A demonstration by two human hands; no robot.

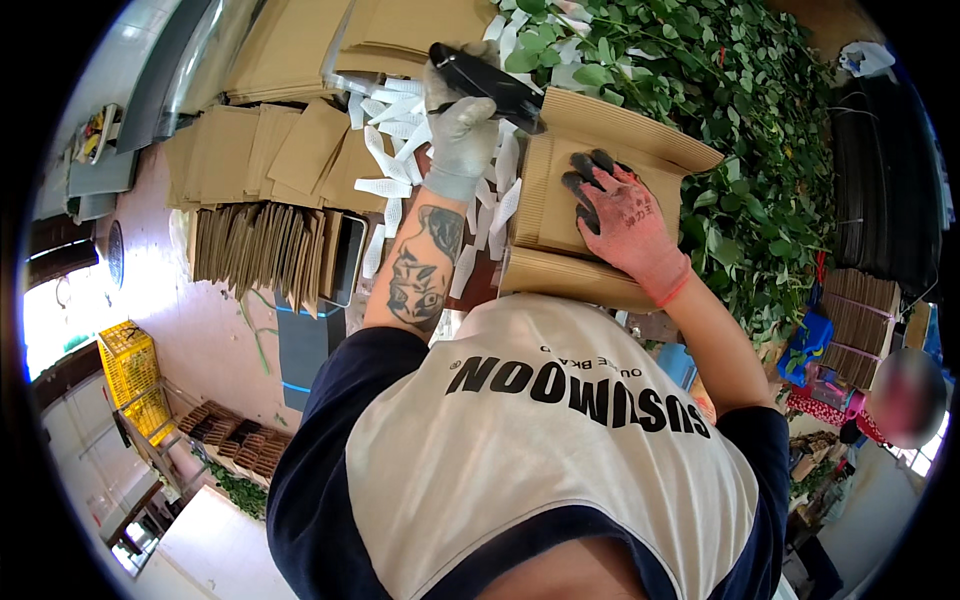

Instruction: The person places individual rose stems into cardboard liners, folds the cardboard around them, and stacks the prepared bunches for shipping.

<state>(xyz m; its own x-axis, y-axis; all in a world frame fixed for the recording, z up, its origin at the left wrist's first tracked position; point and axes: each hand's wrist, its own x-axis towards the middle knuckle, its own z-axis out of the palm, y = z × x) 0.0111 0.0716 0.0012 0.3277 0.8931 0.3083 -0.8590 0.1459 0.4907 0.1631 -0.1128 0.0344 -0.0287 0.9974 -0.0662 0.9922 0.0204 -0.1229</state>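
Note:
My left hand, in a pale grey glove, is raised with its fingers wrapped round a long black tool that looks like a stapler. The tool's front end reaches the upper left corner of a brown corrugated cardboard sheet. That sheet lies in front of me with its far and near edges curled up. On it rests my right hand, in a red glove with dark fingertips, fingers spread and pressing flat. Whatever the cardboard may cover is hidden.
White mesh sleeves lie scattered left of the cardboard. Beyond them are stacked brown cardboard sheets and a row of upright folded pieces. Leafy green stems heap up at the right. A yellow crate stands far left.

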